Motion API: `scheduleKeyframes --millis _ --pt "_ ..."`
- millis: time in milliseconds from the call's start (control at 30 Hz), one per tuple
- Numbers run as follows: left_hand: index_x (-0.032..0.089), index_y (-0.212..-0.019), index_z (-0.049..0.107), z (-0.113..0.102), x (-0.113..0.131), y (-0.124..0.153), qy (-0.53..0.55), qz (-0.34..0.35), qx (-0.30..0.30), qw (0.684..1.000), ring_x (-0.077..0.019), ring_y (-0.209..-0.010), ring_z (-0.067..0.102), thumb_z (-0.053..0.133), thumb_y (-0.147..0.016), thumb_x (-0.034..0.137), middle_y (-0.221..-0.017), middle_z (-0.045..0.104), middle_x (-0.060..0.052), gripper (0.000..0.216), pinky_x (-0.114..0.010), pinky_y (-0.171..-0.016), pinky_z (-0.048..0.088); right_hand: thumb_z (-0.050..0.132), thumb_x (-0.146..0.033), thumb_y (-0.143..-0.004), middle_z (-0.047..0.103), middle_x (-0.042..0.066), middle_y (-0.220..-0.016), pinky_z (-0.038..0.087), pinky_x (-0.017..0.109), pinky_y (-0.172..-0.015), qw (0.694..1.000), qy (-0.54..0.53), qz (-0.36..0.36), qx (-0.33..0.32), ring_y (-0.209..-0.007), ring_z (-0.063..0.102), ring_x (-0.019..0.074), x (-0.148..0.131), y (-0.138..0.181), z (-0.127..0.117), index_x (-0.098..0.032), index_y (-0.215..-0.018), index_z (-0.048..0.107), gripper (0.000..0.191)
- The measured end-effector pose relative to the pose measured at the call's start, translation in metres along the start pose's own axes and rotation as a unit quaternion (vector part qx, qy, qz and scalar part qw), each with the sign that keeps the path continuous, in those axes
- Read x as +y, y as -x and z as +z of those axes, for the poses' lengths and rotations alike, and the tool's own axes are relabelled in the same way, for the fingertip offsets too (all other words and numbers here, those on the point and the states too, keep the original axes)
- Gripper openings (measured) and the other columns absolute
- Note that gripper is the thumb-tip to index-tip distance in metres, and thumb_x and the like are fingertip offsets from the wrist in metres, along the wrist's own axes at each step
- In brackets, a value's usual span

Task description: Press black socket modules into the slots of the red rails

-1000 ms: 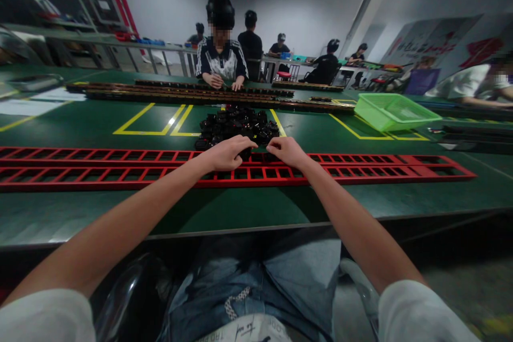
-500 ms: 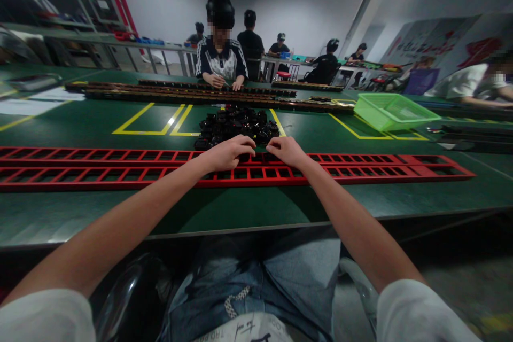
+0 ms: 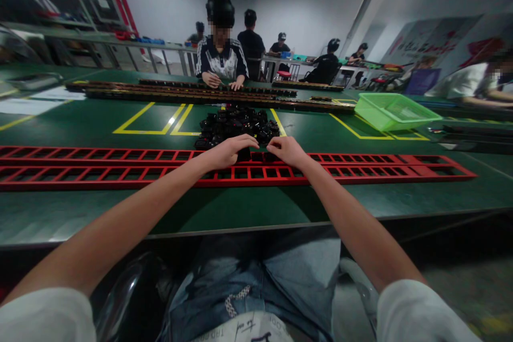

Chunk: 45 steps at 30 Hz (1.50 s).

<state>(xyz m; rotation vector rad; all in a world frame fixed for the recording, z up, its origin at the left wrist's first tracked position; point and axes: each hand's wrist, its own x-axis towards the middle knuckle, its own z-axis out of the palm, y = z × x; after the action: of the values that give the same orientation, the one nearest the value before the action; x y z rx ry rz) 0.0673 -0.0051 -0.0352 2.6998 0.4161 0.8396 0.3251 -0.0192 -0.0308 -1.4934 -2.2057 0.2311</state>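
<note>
Just above the far rail of a red ladder-like frame (image 3: 256, 182) is my left hand (image 3: 228, 153), its fingers stretched out to the right and the thumb apart. No held object shows in it. My right hand (image 3: 287, 150) faces it a short gap away, over the same frame. Its fingers are curled together at the tips, and whatever they may pinch is hidden. Right behind both hands lies a heap of small black plastic parts (image 3: 236, 124). Dark pieces show in some of the frame's openings between the hands.
A light green plastic basket (image 3: 395, 109) stands at the back right of the green table (image 3: 240, 208). Long dark strips (image 3: 192, 93) lie across the far side. Opposite me a co-worker (image 3: 222, 59) handles those strips. Yellow tape (image 3: 140, 132) marks the tabletop.
My left hand's fingers have straightened and lifted slightly, and its thumb has drawn back from the frame. My right hand has hardly moved.
</note>
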Motion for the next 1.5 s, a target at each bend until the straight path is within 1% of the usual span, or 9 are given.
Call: scheduleKeyframes --millis 100,167,367,500,667,767,1167,1300,1500 --pt "0.016 -0.128 0.057 0.003 -0.007 0.001 0.017 -0.021 0.041 0.999 -0.0176 -0.124 0.059 0.034 -0.064 -0.009 -0.13 0.063 -0.009 0.073 -0.042 -0.113 0.047 0.062 -0.029 -0.092 0.072 0.004 -0.082 0.039 0.028 -0.068 1.0 0.001 0.002 0.0 -0.073 0.059 0.0151 -0.001 0.0 -0.001 -0.019 -0.09 0.076 0.018" --pt "0.015 -0.13 0.055 0.004 -0.009 0.001 0.022 -0.044 0.05 0.998 -0.0171 -0.118 0.062 0.034 -0.067 -0.008 -0.126 0.066 -0.009 0.07 -0.041 -0.108 0.05 0.062 -0.028 -0.092 0.072 0.004 -0.082 0.04 0.028 -0.069 1.0 -0.001 0.002 0.001 -0.073 0.06 0.0153 -0.002 0.001 -0.001 -0.019 -0.09 0.076 0.017" --pt "0.016 -0.111 0.063 0.0 -0.004 0.0 -0.019 -0.098 0.031 0.994 -0.0181 -0.106 0.066 0.038 -0.08 0.0 -0.111 0.071 -0.007 0.043 -0.038 -0.1 0.053 0.062 -0.028 -0.092 0.071 0.004 -0.082 0.042 0.028 -0.069 1.0 -0.008 0.006 0.0 -0.074 0.061 0.0158 -0.003 0.001 -0.001 -0.019 -0.088 0.075 0.016" --pt "0.017 -0.102 0.069 -0.003 -0.006 0.001 0.013 -0.13 0.035 0.991 -0.0172 -0.1 0.066 0.039 -0.078 0.003 -0.104 0.072 -0.004 0.041 -0.035 -0.096 0.052 0.062 -0.028 -0.091 0.072 0.004 -0.082 0.042 0.029 -0.069 1.0 -0.009 0.006 0.002 -0.074 0.061 0.0159 -0.003 0.001 -0.001 -0.019 -0.088 0.075 0.017" --pt "0.015 -0.103 0.072 -0.009 -0.008 0.005 0.083 -0.164 0.036 0.982 -0.02 -0.097 0.067 0.043 -0.09 0.024 -0.102 0.074 -0.005 0.033 -0.036 -0.095 0.05 0.061 -0.028 -0.091 0.072 0.005 -0.084 0.043 0.029 -0.071 1.0 -0.007 0.005 0.0 -0.075 0.061 0.0166 -0.003 0.001 -0.002 -0.019 -0.09 0.076 0.018" --pt "0.016 -0.102 0.073 -0.012 -0.007 0.005 0.095 -0.171 0.032 0.98 -0.0212 -0.102 0.066 0.045 -0.09 0.029 -0.106 0.074 -0.005 0.034 -0.037 -0.099 0.048 0.061 -0.028 -0.092 0.073 0.005 -0.085 0.042 0.029 -0.072 1.0 -0.004 0.001 0.001 -0.077 0.062 0.0167 -0.003 0.001 -0.002 -0.019 -0.09 0.076 0.018" --pt "0.017 -0.097 0.073 -0.009 -0.002 0.002 0.07 -0.176 0.025 0.982 -0.0192 -0.095 0.065 0.044 -0.091 0.032 -0.099 0.074 -0.004 0.033 -0.034 -0.092 0.049 0.062 -0.029 -0.091 0.071 0.003 -0.079 0.042 0.028 -0.069 1.0 -0.011 0.008 0.004 -0.072 0.06 0.0155 -0.002 0.001 -0.001 -0.019 -0.088 0.075 0.017" --pt "0.017 -0.098 0.072 -0.007 -0.005 0.001 0.048 -0.19 0.024 0.98 -0.0157 -0.085 0.063 0.049 -0.087 0.025 -0.092 0.073 -0.002 0.027 -0.03 -0.084 0.049 0.061 -0.028 -0.092 0.071 0.004 -0.081 0.042 0.028 -0.07 1.0 -0.011 0.003 0.003 -0.073 0.061 0.0158 -0.003 0.001 -0.002 -0.019 -0.088 0.076 0.018" --pt "0.016 -0.101 0.072 -0.004 -0.005 0.0 0.02 -0.189 0.032 0.981 -0.0143 -0.08 0.062 0.046 -0.087 0.02 -0.092 0.072 -0.002 0.03 -0.027 -0.077 0.047 0.061 -0.029 -0.092 0.072 0.004 -0.081 0.042 0.028 -0.071 1.0 -0.006 0.007 0.0 -0.074 0.061 0.0159 -0.003 0.002 -0.002 -0.019 -0.089 0.075 0.017"
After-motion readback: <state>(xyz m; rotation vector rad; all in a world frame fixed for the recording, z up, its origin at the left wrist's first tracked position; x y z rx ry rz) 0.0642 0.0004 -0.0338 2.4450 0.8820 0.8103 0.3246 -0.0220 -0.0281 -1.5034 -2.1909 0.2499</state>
